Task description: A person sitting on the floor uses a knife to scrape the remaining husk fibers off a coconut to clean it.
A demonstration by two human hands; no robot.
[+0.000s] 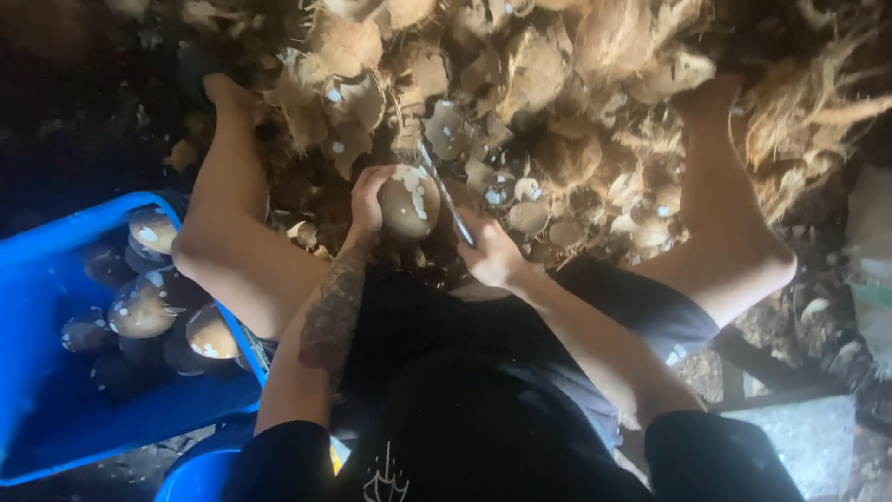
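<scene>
You are looking down into a dim space, lit mainly from the top. A heap of brown fibrous coconut husks and pale shell fragments [557,102] covers the dark ground ahead. A bright blue plastic crate [56,409] sits at the left, and a grey concrete block [799,437] lies at the lower right.

The blue crate [56,279] runs off the left edge, and the coconuts [139,307] deep inside it sink into shadow. Right of the crate, the knife [446,195] handle is hidden inside the right hand [492,256], and the husk pile [557,93] beyond is cut off at the top.
</scene>
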